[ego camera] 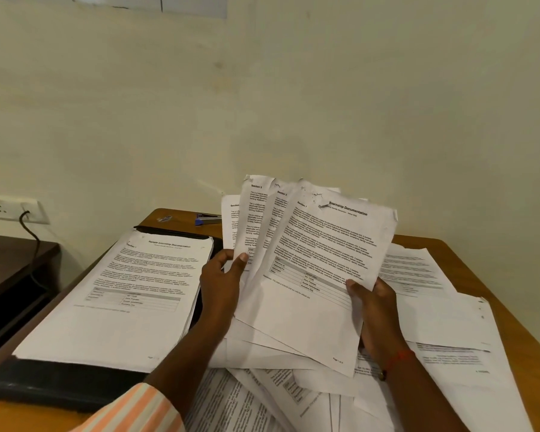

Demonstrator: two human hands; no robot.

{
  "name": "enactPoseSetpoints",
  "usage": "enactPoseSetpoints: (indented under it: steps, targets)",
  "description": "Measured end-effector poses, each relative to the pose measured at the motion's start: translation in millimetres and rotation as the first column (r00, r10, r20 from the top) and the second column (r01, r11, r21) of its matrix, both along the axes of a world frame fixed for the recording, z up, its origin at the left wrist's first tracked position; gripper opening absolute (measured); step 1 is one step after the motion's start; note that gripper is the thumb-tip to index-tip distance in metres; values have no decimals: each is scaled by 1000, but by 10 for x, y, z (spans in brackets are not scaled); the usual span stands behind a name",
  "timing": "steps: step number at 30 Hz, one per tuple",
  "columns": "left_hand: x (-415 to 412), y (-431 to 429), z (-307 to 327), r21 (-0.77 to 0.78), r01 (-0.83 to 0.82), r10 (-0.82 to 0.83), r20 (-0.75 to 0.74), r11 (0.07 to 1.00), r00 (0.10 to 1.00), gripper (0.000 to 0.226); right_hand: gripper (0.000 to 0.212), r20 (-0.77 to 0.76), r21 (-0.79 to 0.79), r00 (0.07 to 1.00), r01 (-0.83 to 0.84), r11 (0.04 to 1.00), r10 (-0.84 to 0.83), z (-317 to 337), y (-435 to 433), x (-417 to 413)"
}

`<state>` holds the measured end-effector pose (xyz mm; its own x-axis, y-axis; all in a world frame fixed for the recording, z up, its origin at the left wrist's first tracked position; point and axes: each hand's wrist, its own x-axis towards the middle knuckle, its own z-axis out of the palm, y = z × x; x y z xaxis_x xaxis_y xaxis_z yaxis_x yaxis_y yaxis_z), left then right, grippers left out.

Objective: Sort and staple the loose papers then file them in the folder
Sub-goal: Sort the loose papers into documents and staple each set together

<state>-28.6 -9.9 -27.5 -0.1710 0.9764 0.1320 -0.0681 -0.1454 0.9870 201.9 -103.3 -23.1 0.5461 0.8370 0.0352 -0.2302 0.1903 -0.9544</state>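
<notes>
While both hands hold a fan of sheets upright, the brown wooden counter point(487, 275) spreads out beneath and beyond the fingers. A heap of loose white printed papers point(449, 325) covers it below and to the right of the right fingers, overlapping at many angles, some face down. Left of the left fingers lies an open black folder point(60, 385), and on it rests a squared stack of printed white pages point(122, 291) whose top page is headed "Sample Internship Documentation".

Between the two hands stands the fanned sheaf of white printed sheets point(312, 275), lifted off the heap and leaning to the right. Its front sheet reads "Internship Documentation" and "Section 1"; the sheets behind show "Section 2" and "Section 3". Their top corners are ragged.

The left hand point(222, 282) pinches the sheaf's left edge, thumb point(240, 258) pressed on the front, the other fingers curled at the edge and behind. The right hand point(374, 310) grips the lower right edge, thumb flat on the front sheet, its other fingers hidden behind the paper.

Beyond the left fingers, near the counter's far edge, lies a silver stapler with a blue end point(208, 219), and just left of it a small silver-and-blue object point(164, 218) too small to identify.
</notes>
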Motion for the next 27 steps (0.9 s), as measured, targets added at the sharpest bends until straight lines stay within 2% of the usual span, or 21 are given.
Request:
enactPoseSetpoints:
  steps: [8, 16, 27]
  targets:
    - [1, -20, 11, 36, 14, -15, 11, 999, 1000, 10, 36, 1, 4, 1000, 3, 1000, -3, 4, 2, -5]
    - [-9, -30, 9, 114, 25, -33, 67, 993, 997, 64, 39, -67, 36, 997, -30, 999, 32, -61, 51, 16]
    - [-10, -28, 9, 104, 12, -15, 35, 995, 999, 65, 39, -49, 50, 998, -38, 998, 40, -32, 21, -9]
